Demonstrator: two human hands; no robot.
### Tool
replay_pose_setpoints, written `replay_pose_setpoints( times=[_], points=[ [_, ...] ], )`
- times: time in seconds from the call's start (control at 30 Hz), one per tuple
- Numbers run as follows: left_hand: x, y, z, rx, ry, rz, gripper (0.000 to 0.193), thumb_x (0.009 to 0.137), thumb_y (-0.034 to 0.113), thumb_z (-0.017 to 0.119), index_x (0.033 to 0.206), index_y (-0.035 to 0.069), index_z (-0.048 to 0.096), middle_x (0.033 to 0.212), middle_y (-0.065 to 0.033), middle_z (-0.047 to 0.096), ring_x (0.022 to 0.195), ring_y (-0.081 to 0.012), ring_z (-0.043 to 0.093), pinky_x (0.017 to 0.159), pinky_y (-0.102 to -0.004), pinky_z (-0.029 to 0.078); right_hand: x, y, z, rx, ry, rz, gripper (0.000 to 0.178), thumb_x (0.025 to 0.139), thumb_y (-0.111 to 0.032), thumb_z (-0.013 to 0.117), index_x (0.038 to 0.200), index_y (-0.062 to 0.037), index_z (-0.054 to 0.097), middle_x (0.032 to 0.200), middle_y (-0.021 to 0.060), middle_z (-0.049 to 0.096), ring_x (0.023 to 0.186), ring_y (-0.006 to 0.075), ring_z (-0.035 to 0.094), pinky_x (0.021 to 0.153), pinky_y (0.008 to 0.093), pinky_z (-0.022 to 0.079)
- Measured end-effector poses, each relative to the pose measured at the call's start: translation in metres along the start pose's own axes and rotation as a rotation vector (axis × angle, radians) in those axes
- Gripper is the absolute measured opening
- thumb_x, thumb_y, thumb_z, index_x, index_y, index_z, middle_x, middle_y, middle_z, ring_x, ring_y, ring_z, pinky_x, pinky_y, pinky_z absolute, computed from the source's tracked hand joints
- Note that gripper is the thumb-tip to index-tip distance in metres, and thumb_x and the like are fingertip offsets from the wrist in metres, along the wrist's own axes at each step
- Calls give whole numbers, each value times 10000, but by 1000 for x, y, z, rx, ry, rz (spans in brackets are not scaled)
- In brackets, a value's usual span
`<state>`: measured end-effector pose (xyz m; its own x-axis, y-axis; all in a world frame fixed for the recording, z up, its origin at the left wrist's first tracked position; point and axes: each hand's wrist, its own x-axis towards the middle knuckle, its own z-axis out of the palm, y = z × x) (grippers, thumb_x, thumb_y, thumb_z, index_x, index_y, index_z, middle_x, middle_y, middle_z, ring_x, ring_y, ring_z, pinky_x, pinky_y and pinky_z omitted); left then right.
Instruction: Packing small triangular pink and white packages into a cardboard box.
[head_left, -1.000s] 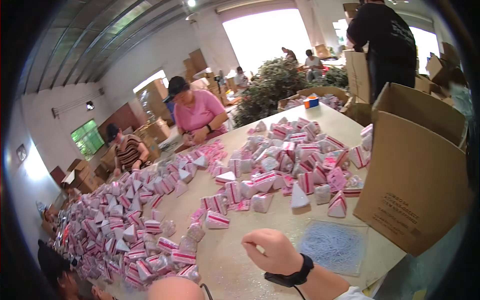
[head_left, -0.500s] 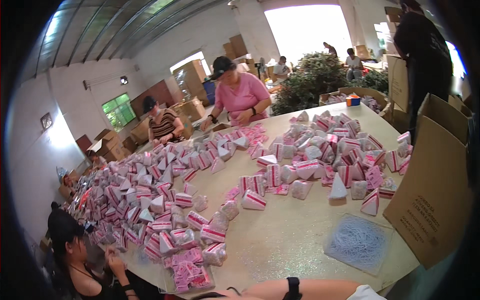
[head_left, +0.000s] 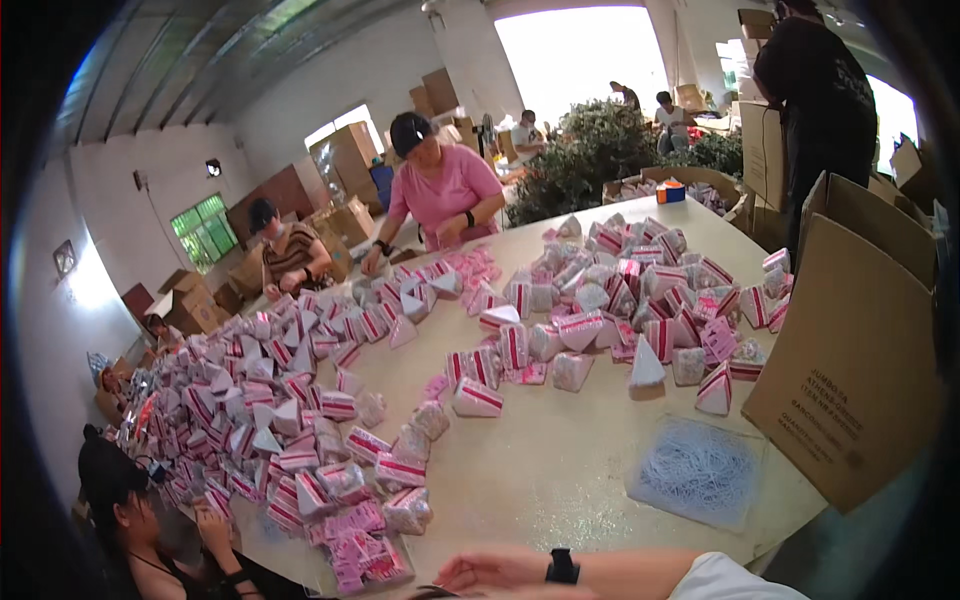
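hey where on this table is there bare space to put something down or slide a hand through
Bare tabletop runs between the hand at the near edge, the bag of white cords and the pink-and-white packets. A narrower bare lane runs between the left pile and the right pile. Both piles are crowded; the carton blocks the right edge.

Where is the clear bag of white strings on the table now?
In the head view, the clear bag of white strings lies flat on the table, at the right, beside the brown cardboard box.
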<state>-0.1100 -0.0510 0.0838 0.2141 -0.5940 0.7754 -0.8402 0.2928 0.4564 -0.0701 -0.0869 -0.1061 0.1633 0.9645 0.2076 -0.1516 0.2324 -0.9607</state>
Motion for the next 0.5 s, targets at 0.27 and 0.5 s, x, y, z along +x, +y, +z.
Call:
replay_pose_setpoints(
  times=[0.27,0.5],
  points=[
    [-63,31,-133,1207,409,-492,297,925,246,466,918,-10,615,896,-143,626,906,-272,586,839,-359,427,-24,35,21,-1079,-376,-113,568,802,-372,569,1274,-77,458,1347,171,397,1287,304,331,1032,523,260],
    [-148,129,-190,1135,1067,-415,272,958,180,412,994,-33,577,992,-100,607,953,-194,563,916,-320,407,-11,1,-100,-1362,481,354,478,801,-296,582,1188,-33,486,1168,164,505,1152,304,435,942,453,347]
  ],
)
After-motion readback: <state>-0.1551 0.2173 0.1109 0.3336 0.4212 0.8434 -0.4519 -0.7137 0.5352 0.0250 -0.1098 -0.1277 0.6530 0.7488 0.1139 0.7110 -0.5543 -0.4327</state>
